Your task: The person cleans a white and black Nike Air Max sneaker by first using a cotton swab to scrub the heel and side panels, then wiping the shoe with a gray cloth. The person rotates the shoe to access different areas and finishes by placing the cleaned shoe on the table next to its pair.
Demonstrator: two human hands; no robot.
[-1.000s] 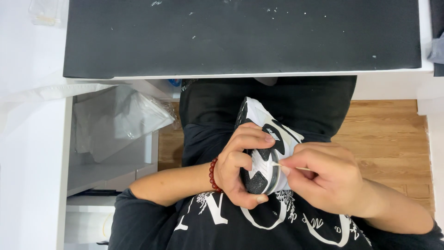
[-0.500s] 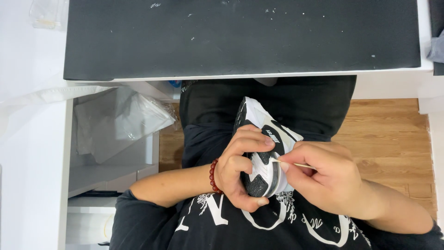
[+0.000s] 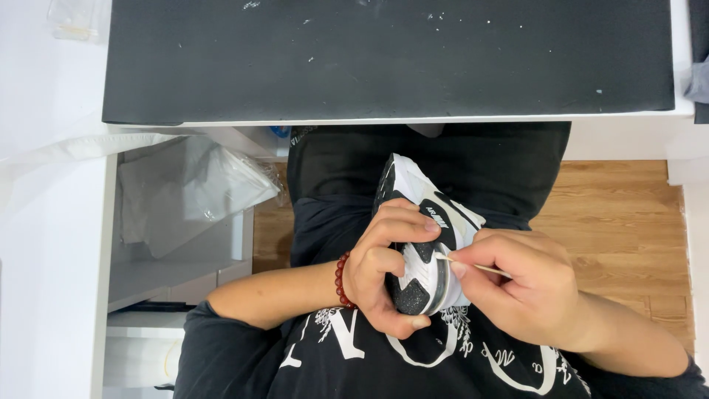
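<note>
The right hand (image 3: 528, 284) is pinched closed around a thin, pale wooden stick (image 3: 473, 266), thumb and forefinger pressed together near its forward end, the tip of the stick touching the sole edge of a black-and-white sneaker with a dark speckled sole (image 3: 425, 236). The stick's rear end pokes out across the knuckles. Half a second ago the tip sat a little lower and further out from the shoe; a second ago it was barely visible between the fingers, so the stick has slid forward into the sole.

The left hand (image 3: 384, 277) is wrapped around the sneaker, fingers curled over the upper and thumb under the sole, holding it sole-up over the lap; its grip matches both earlier frames. A red bead bracelet (image 3: 341, 281) circles that wrist.

The sneaker sits just above the person's black printed shirt (image 3: 369, 362), toe pointing towards the black-topped table (image 3: 384, 59) ahead. To the left, crumpled clear plastic bags (image 3: 192, 192) lie on a white shelf (image 3: 170, 273); wooden flooring (image 3: 628, 222) shows to the right.
</note>
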